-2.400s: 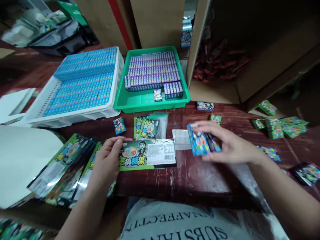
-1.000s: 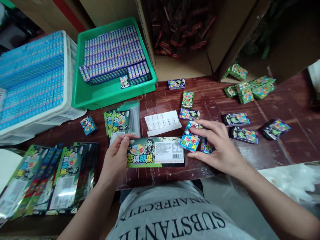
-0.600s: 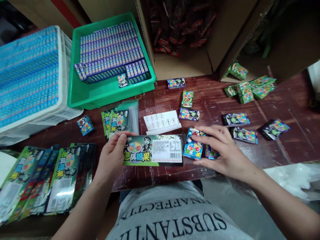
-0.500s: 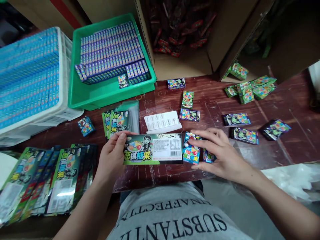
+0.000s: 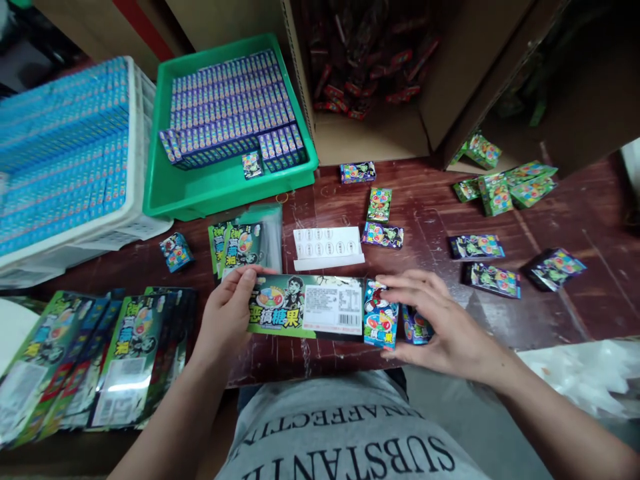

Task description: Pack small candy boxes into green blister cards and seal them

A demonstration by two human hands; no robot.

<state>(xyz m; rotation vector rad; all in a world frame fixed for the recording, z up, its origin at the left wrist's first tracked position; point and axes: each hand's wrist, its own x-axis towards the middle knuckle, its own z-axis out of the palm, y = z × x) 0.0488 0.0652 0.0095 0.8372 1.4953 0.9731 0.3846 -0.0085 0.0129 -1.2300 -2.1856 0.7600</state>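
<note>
My left hand [image 5: 233, 301] pinches the left end of a long green and black printed candy card [image 5: 280, 310], which lies level with a white barcode label facing up. At the card's right end my right hand [image 5: 435, 313] closes around a small blue candy box [image 5: 380, 313], its side close against the card's edge. A purple candy box [image 5: 416, 325] shows partly under the right fingers; whether they grip it too is hidden. Just beyond the card are a sheet of round white stickers [image 5: 329, 247] and more printed cards with clear plastic sleeves [image 5: 270, 240].
A green tray [image 5: 200, 203] of purple boxes and a white crate [image 5: 131, 167] of blue boxes stand back left. Filled printed packs [image 5: 127, 353] lie front left. Loose candy boxes [image 5: 493, 279] dot the right side. Open cardboard cartons [image 5: 373, 140] stand behind.
The view has shifted slightly. The blue box's lower end has moved a little toward me, and it still sits beside the card. Both hands keep their holds.
</note>
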